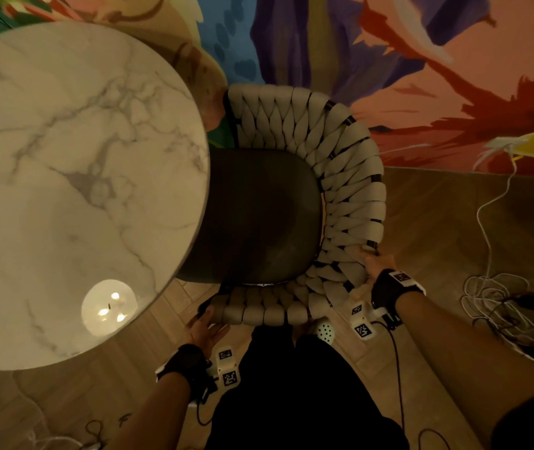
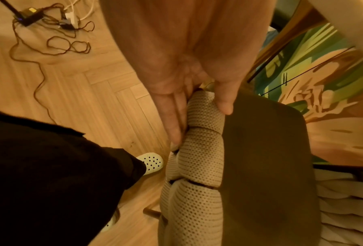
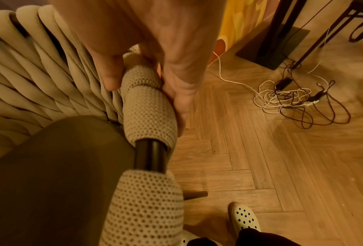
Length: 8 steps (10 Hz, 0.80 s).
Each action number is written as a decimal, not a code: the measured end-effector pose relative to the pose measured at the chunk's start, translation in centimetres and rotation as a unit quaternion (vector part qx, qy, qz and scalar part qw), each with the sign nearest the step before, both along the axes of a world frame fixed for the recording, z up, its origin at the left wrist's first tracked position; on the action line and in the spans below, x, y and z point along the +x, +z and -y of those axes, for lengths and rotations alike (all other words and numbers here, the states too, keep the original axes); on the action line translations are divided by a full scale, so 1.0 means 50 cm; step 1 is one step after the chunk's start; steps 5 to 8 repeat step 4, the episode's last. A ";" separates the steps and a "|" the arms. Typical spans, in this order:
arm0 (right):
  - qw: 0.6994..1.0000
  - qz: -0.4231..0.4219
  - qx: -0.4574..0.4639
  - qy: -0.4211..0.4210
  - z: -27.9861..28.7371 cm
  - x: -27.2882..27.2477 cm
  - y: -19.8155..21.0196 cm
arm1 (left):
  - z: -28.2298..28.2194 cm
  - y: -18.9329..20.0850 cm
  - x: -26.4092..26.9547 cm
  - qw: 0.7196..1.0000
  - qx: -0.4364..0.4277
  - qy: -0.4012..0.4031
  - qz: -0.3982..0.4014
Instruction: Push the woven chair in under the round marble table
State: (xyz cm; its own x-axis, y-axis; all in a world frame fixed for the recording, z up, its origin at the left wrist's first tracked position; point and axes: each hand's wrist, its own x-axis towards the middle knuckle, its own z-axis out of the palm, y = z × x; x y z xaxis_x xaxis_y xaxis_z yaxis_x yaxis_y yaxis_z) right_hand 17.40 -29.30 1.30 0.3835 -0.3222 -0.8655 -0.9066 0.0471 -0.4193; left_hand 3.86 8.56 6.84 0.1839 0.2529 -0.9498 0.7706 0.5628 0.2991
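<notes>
The woven chair (image 1: 350,177) has a beige braided rim and a dark seat cushion (image 1: 259,216). The front of its seat lies under the edge of the round marble table (image 1: 64,157) on the left. My left hand (image 1: 205,323) holds the near end of the rim. In the left wrist view the left hand (image 2: 199,116) has its thumb on the inner side of the chair rim (image 2: 197,166) and its fingers (image 2: 174,124) along the outer side. My right hand (image 1: 372,259) grips the rim at the right rear. The right wrist view shows the right hand (image 3: 144,93) clasping the chair's mesh-wrapped tube (image 3: 149,116).
A painted mural wall (image 1: 421,76) rises just behind the chair. Tangled cables (image 1: 499,297) lie on the herringbone wood floor at right, near a dark stand base (image 3: 273,48). More cables (image 2: 50,25) lie behind me. My legs and white perforated clogs (image 1: 324,331) stand right at the chair.
</notes>
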 end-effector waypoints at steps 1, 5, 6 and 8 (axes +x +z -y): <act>0.999 -0.004 0.044 -0.009 -0.035 -0.004 0.121 | -0.013 0.018 0.005 0.997 -0.003 -0.073 -0.038; 0.989 0.054 0.126 -0.062 0.039 -0.162 0.204 | -0.008 0.110 -0.002 0.988 0.070 -0.131 -0.027; 0.989 0.054 0.126 -0.062 0.039 -0.162 0.204 | -0.008 0.110 -0.002 0.988 0.070 -0.131 -0.027; 0.989 0.054 0.126 -0.062 0.039 -0.162 0.204 | -0.008 0.110 -0.002 0.988 0.070 -0.131 -0.027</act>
